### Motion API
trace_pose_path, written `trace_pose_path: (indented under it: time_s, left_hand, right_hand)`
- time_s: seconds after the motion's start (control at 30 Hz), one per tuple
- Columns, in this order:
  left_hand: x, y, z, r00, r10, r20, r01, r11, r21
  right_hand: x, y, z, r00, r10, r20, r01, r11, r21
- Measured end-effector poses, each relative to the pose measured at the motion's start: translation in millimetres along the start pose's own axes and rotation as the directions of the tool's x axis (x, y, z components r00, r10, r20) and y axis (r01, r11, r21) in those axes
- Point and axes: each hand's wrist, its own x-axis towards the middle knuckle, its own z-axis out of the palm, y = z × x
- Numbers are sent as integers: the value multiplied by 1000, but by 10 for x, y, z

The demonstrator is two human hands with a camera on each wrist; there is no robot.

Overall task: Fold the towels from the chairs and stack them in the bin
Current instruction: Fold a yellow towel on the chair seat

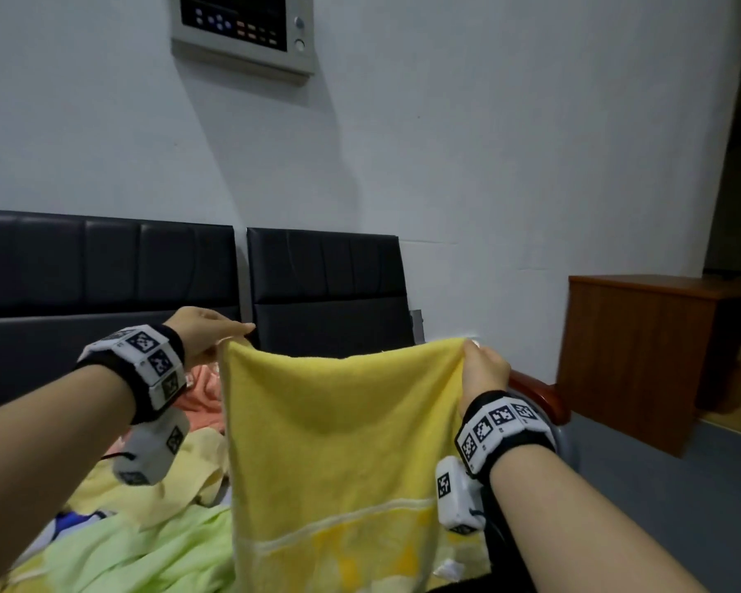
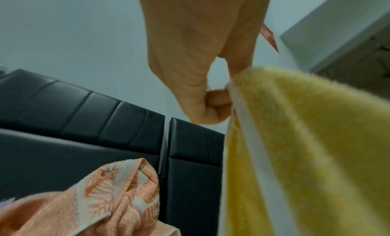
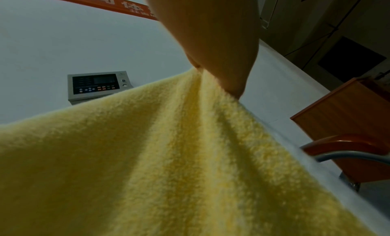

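Observation:
A yellow towel [image 1: 343, 438] hangs spread in the air in front of me, held by its two top corners. My left hand [image 1: 208, 336] pinches the left corner; in the left wrist view the left hand [image 2: 215, 96] pinches the yellow towel [image 2: 306, 148] by its white hem. My right hand [image 1: 482, 370] grips the right corner; in the right wrist view the right hand [image 3: 221, 59] bunches the yellow towel [image 3: 147, 164]. The towel's lower part, with a pale band, drapes toward the seat. No bin is in view.
Black padded chairs [image 1: 321, 288] line the white wall. More towels lie on the seats: an orange patterned towel [image 2: 101, 198], a pale yellow towel [image 1: 176, 477] and a light green towel [image 1: 146, 549]. A wooden cabinet [image 1: 642, 357] stands right, a wall panel [image 1: 240, 27] above.

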Motion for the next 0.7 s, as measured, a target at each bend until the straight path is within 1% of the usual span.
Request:
trace_pose_path:
  time_s: [0.1,0.17,0.23,0.27,0.3,0.37,0.43,0.5,0.57,0.63,0.7]
  left_hand:
    - [-86,69,-47,990,-29,135,45,993,-112]
    - [-116,104,-89,978,-15,208,42,992,-122]
    - [-178,159,-110,973,18,232,3,996,-93]
    - [-212,183,-106,976,39,216,-25,997,-71]
    - [-242,197,-97,983,63,175,-55,997,-51]
    - [-263,199,-64,990,132,51,-132,991,4]
    - [-261,192,-34,975,210,-74,-206,977,61]
    - [-240,185,-35,946,269,-180,-252,961,111]
    - [-217,192,-62,911,321,-257,-285,944,168]
    - [-212,210,-99,856,419,-304,-346,900,265]
    - [-213,230,-141,801,501,-326,-398,854,335]
  right_hand:
    - [-70,-83,-27,997,-61,-43,59,998,-37]
    - [-82,-130,-62,995,-76,-61,72,996,-59]
    - [-103,-164,-88,994,-84,-68,79,995,-67]
    - [-96,-168,-89,994,-86,-67,81,994,-68]
    - [-113,-185,-90,994,-88,-69,82,994,-74]
    - [-143,-214,-78,992,-100,-80,92,992,-89]
    - [-184,-256,-63,989,-119,-92,110,989,-97]
    - [-228,-303,-62,983,-162,-91,151,981,-122]
    - [-256,-348,-67,976,-215,-42,202,959,-200]
    - [-258,-394,-73,968,-250,5,239,919,-314]
    - [-258,-445,-76,961,-276,34,266,876,-401]
